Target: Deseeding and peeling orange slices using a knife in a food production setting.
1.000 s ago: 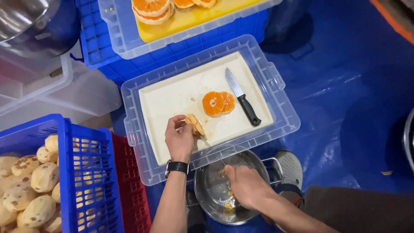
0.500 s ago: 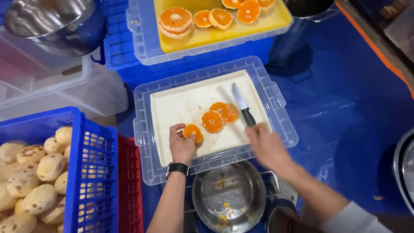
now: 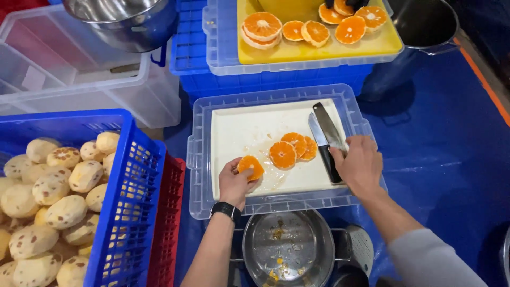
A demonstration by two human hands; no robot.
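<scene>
My left hand point(image 3: 234, 183), with a black watch on the wrist, holds a peeled orange half point(image 3: 250, 166) down on the white cutting board point(image 3: 239, 127). Three orange slices point(image 3: 291, 150) lie overlapping in the middle of the board. At the board's right side, my right hand point(image 3: 360, 166) has its fingers curled around a knife point(image 3: 325, 133) with a black handle. Its blade points away from me. The board sits in a clear plastic tray point(image 3: 197, 154).
A steel pot point(image 3: 289, 247) with peel scraps stands just below the tray. A blue crate point(image 3: 127, 212) of peeled pale fruit is at the left. Behind are a yellow board point(image 3: 319, 50) with orange slices, clear bins point(image 3: 79, 79), a steel bowl point(image 3: 122, 16) and a dark pot point(image 3: 425, 21).
My right hand rose from the steel pot, crossed to the board's right side and closed on the knife. My left hand kept the orange half on the board.
</scene>
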